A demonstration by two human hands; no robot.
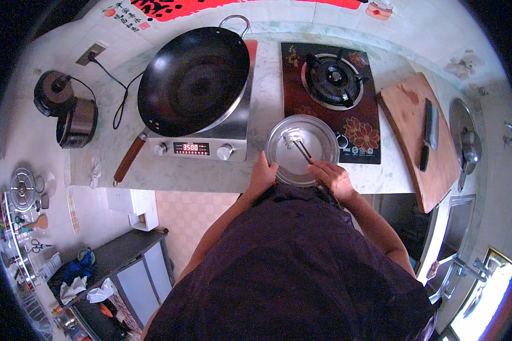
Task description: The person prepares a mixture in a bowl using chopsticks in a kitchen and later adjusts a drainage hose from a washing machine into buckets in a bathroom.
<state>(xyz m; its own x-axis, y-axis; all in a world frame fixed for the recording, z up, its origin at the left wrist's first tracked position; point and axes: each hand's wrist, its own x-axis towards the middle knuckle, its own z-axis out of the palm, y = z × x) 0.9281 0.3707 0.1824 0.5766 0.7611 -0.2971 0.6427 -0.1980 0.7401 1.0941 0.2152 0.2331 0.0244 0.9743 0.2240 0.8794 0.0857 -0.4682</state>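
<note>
Just in front of my body is a round, see-through bowl (274,164) with pale, whitish contents that look liquid. My left hand (263,172) grips the bowl's left rim, thumb up. Dark chopsticks (301,148) are held in my right hand (333,177), their tips down inside the bowl. That hand sits over the bowl's front right rim. The bowl overlaps the front left corner of a glass-topped gas stove (293,93). On the left, a black wok (192,81) with a wooden handle (130,160) rests on a lit-display induction cooker (234,128); no food shows in it.
A cleaver (431,128) lies on a thick wooden chopping board (403,123) that overhangs the counter's front edge. Beyond it stands a metal lid (456,113) with a ladle (469,155). Dark pots (77,123) and a power cord (118,111) are at the left.
</note>
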